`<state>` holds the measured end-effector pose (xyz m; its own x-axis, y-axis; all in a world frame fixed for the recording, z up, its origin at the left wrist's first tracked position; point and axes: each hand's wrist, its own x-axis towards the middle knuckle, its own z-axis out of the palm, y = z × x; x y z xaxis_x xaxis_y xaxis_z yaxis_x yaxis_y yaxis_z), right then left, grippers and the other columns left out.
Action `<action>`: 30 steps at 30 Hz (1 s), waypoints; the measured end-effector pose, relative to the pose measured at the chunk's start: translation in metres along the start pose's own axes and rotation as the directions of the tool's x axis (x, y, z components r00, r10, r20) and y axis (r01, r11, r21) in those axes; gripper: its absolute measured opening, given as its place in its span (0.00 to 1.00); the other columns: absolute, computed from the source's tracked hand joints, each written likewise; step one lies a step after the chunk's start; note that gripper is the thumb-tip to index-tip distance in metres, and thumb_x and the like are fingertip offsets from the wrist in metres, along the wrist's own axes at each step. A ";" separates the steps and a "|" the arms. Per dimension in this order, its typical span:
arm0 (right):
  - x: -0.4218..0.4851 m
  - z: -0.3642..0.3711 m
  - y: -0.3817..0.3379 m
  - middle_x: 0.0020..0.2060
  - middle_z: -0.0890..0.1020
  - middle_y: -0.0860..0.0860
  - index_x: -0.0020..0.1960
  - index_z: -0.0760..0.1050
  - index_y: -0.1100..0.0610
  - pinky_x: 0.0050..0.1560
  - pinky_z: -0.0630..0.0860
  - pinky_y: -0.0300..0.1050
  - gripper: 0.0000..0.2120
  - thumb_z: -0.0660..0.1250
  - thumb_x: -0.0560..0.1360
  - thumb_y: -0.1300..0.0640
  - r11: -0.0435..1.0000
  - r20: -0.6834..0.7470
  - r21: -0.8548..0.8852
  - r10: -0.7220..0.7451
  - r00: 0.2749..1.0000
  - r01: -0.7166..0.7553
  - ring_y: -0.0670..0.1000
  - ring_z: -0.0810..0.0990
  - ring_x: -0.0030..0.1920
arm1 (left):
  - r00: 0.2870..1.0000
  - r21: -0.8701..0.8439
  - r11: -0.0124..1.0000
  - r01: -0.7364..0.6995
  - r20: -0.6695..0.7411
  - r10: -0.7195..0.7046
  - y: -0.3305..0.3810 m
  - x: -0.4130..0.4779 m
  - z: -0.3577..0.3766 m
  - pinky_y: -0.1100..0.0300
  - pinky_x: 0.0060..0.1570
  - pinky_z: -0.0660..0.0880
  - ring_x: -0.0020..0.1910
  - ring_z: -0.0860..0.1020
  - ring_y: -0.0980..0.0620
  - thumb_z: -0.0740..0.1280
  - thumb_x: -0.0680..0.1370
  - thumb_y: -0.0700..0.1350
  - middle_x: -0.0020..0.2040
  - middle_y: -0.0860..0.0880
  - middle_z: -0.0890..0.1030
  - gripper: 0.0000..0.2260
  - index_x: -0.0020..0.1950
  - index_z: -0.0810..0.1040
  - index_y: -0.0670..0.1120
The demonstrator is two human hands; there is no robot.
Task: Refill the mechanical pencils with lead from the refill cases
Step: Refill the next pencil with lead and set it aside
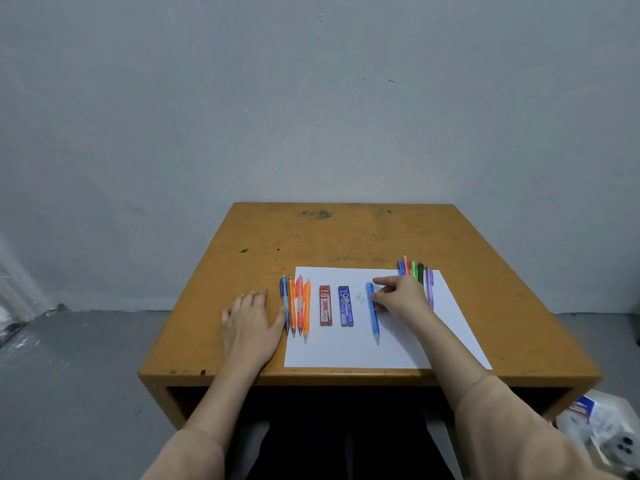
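Note:
A blue mechanical pencil (374,317) lies on the white paper sheet (349,351), tip toward me. My right hand (401,296) pinches its upper end between thumb and fingers. Two small white bits (360,296) lie just left of that end. A red refill case (325,305) and a blue refill case (346,305) lie side by side on the sheet. Left of them is a row of several pencils (296,308), blue, orange and pink. My left hand (251,317) rests flat on the table beside that row, its thumb against the blue one.
Another group of several pencils (415,271) lies at the sheet's far right corner, partly behind my right hand. The orange-brown table (329,233) stands against a grey wall. A white box of supplies (602,431) sits on the floor at the right.

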<state>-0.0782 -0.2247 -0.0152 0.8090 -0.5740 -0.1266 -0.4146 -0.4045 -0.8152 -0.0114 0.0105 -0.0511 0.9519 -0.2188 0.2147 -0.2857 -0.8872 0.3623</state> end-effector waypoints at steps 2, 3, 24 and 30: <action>0.001 0.000 0.002 0.40 0.83 0.53 0.65 0.75 0.58 0.46 0.77 0.38 0.18 0.67 0.76 0.64 1.000 -0.014 -0.008 0.012 1.000 -0.012 0.47 0.82 0.40 | 1.000 0.011 1.000 0.000 0.006 0.000 0.000 0.000 0.000 0.51 0.69 0.58 0.70 0.63 0.52 0.54 0.80 0.59 0.70 0.51 0.69 0.24 0.73 0.65 0.49; 0.001 0.001 0.003 0.40 0.83 0.52 0.65 0.75 0.58 0.45 0.76 0.38 0.18 0.66 0.76 0.64 1.000 -0.019 -0.010 0.015 1.000 -0.016 0.46 0.81 0.40 | 1.000 0.015 1.000 0.003 0.010 -0.004 0.001 0.000 0.000 0.51 0.69 0.58 0.70 0.63 0.52 0.54 0.80 0.58 0.70 0.51 0.69 0.24 0.73 0.66 0.49; 0.003 -0.010 0.004 0.35 0.79 0.52 0.55 0.80 0.57 0.48 0.79 0.47 0.10 0.64 0.76 0.63 0.995 -0.063 -0.010 -0.095 0.993 0.095 0.48 0.80 0.36 | 1.000 0.020 1.000 0.000 0.022 0.000 0.000 0.001 0.002 0.51 0.68 0.59 0.70 0.63 0.53 0.57 0.80 0.56 0.70 0.52 0.69 0.22 0.71 0.69 0.49; 0.004 -0.023 -0.006 0.35 0.80 0.53 0.54 0.81 0.59 0.39 0.77 0.39 0.10 0.65 0.75 0.65 0.983 -0.042 0.020 -0.184 0.982 0.185 0.47 0.79 0.34 | 1.000 0.031 0.999 -0.008 0.015 0.008 0.000 0.000 0.002 0.52 0.68 0.59 0.70 0.62 0.53 0.56 0.80 0.56 0.70 0.52 0.69 0.22 0.72 0.68 0.49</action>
<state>-0.0820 -0.2405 0.0023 0.8530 -0.5196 0.0493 -0.2498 -0.4895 -0.8355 -0.0112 0.0100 -0.0527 0.9512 -0.2318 0.2036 -0.2898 -0.8975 0.3323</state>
